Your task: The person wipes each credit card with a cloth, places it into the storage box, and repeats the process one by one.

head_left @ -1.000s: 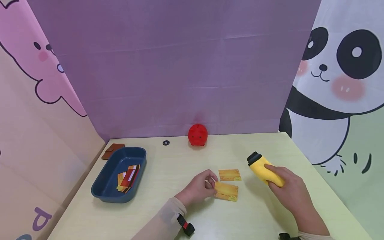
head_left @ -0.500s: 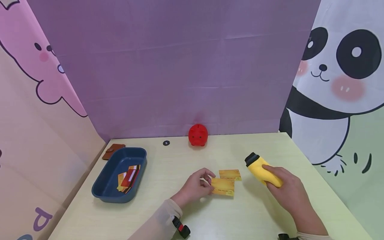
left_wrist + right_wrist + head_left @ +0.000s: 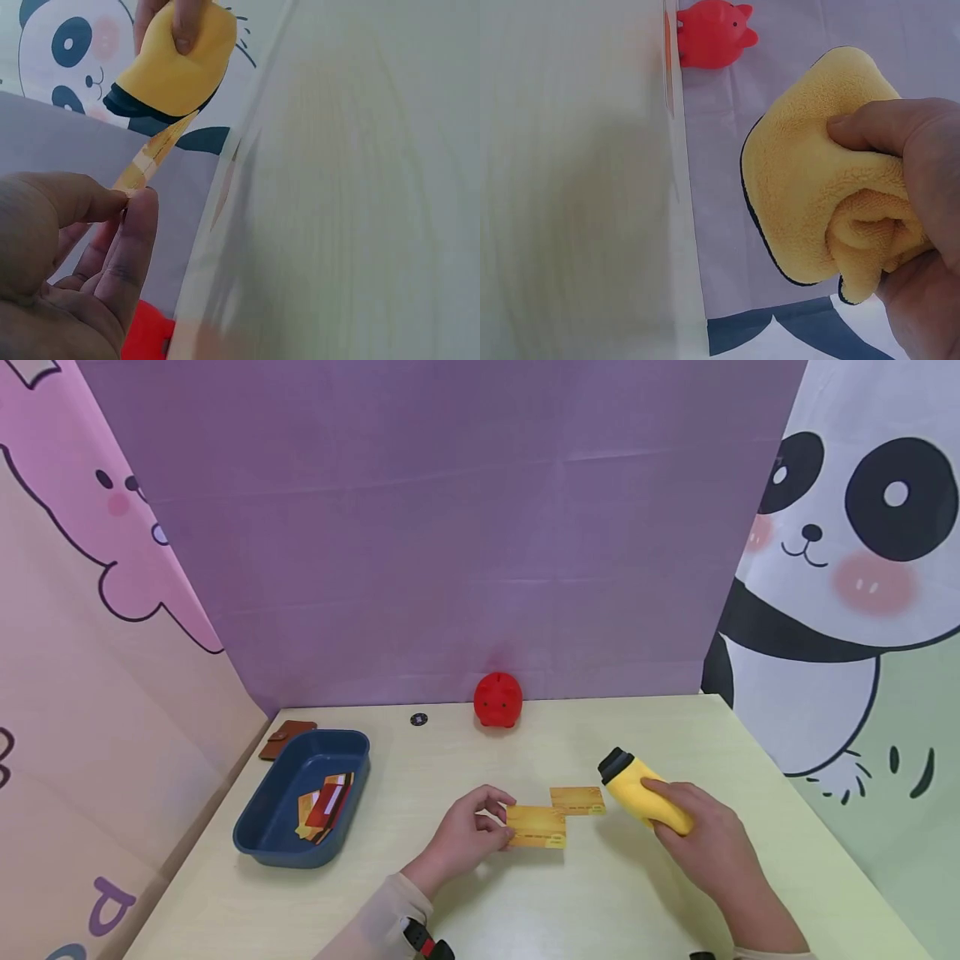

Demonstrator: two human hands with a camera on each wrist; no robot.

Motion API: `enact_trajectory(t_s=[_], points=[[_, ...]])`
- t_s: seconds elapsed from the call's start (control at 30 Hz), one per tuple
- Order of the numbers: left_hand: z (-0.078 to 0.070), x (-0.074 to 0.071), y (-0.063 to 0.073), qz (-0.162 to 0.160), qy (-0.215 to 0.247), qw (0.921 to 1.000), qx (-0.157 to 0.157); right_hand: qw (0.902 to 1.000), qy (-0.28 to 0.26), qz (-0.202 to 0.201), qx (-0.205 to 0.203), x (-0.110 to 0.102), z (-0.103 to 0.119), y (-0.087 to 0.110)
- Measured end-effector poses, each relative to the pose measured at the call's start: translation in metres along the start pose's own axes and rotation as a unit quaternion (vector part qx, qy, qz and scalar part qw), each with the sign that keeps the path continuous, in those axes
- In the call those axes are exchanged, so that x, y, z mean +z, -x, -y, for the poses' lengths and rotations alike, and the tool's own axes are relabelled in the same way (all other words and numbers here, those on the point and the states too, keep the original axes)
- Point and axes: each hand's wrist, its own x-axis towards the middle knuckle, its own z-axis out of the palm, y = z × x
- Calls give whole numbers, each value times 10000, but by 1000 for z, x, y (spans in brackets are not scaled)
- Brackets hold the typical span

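My left hand (image 3: 468,828) pinches a gold bank card (image 3: 536,827) by its left edge, between thumb and fingers. In the left wrist view the held card (image 3: 154,156) shows nearly edge-on, raised off the table. Behind it in the head view, a second gold card (image 3: 577,800) lies on the table, its lower left corner overlapped by the first. To the right, my right hand (image 3: 705,839) grips a folded yellow cloth (image 3: 648,793) with dark edging, held above the table. Soft pile and a rolled fold of the cloth (image 3: 802,165) show in the right wrist view.
A blue bin (image 3: 270,847) on the left holds several cards (image 3: 327,806). Behind it lies a brown leather wallet (image 3: 287,739). A red piggy bank (image 3: 498,700) and a dark round chip (image 3: 418,719) are near the table's back edge, in front of a purple backdrop.
My left hand has moved left with the gold card, which now sits level in view. My right hand and the cloth have shifted slightly left and down.
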Motion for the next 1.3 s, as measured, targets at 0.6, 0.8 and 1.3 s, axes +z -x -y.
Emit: enact_trajectory(t_s=[0.6,0.8,1.3], points=[[-4,-12,23,-357,643,9973,-12,9989,19,-215,-423,13,14,1],[-2,-11,24,-413,802,9959,13,9978,8,-241,-623,14,20,-2],[4,-12,23,-524,985,9937,90,9958,124,-174,-885,18,58,-15]])
